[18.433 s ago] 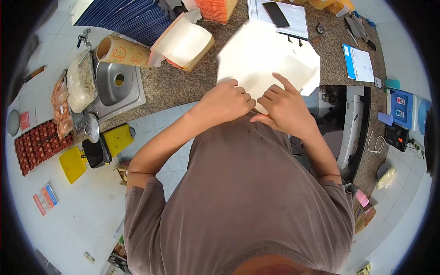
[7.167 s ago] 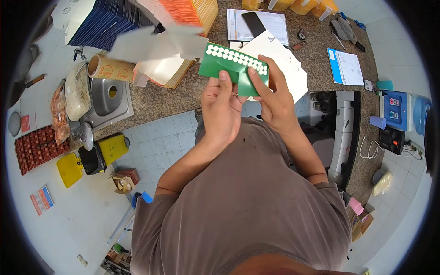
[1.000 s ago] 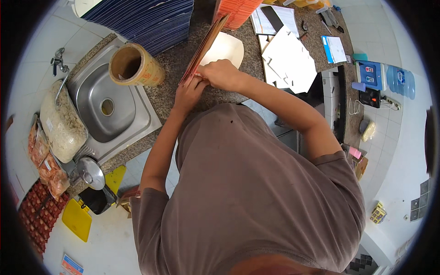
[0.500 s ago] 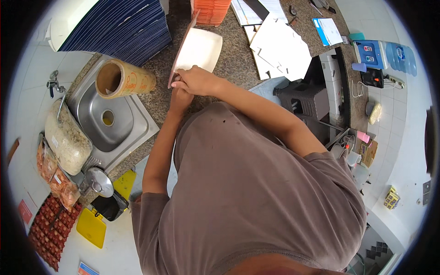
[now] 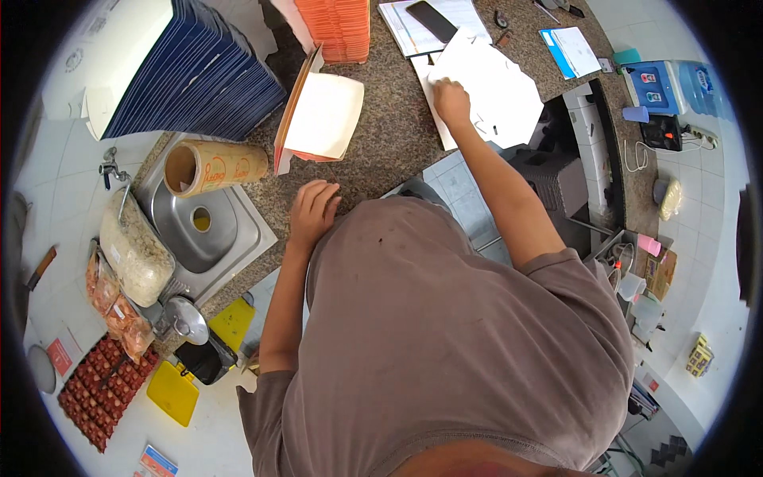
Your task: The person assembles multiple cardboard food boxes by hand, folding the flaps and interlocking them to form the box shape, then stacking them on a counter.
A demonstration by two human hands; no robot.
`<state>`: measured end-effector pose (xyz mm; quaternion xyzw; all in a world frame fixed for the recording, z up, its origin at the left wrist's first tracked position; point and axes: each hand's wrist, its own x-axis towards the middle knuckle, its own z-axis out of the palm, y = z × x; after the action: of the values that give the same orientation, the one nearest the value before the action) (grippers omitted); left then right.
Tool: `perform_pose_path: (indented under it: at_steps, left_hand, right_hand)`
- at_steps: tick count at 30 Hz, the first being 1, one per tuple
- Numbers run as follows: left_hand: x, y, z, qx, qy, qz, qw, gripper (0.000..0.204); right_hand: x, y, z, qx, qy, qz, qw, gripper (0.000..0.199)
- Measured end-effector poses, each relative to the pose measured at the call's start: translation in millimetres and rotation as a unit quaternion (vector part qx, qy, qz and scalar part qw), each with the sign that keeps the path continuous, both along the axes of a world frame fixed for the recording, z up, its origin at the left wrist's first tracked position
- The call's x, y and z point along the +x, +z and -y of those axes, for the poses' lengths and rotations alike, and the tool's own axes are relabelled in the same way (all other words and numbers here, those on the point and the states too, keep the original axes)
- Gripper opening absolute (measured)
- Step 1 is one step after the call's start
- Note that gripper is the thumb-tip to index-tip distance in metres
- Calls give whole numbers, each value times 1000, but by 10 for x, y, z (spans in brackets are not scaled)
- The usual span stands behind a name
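Observation:
My left hand lies at the counter's near edge, holding nothing, its fingers loosely bent and apart. Just beyond it stands a folded card food tray, white inside and reddish outside, with one tall side panel. My right hand reaches over the pile of flat white card sheets. Its fingers are curled onto a card sheet near the pile's left edge; the fingertips are partly hidden.
Stacked blue card trays and orange trays stand at the back. A large brown tape roll sits beside the steel sink. A phone lies on papers beyond the sheets. A dark stool is below right.
Both hands have come off the folded tray, which now stands alone. My right hand has moved right onto the white sheets; my left has drawn back slightly toward me.

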<state>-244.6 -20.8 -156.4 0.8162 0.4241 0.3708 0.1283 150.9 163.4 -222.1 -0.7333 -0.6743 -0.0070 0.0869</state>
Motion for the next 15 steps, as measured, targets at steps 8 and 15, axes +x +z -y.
perform_pose_path:
  at_steps: [8, 15]
  left_hand:
    - [1079, 945, -415, -85, -27, 90, 992, 35]
    - [2324, 915, -993, -738, -143, 156, 641, 56]
  right_hand:
    - [55, 1318, 995, -184, 333, -138, 914, 24]
    - [-9, 2540, 1393, -54, 561, -102, 820, 17]
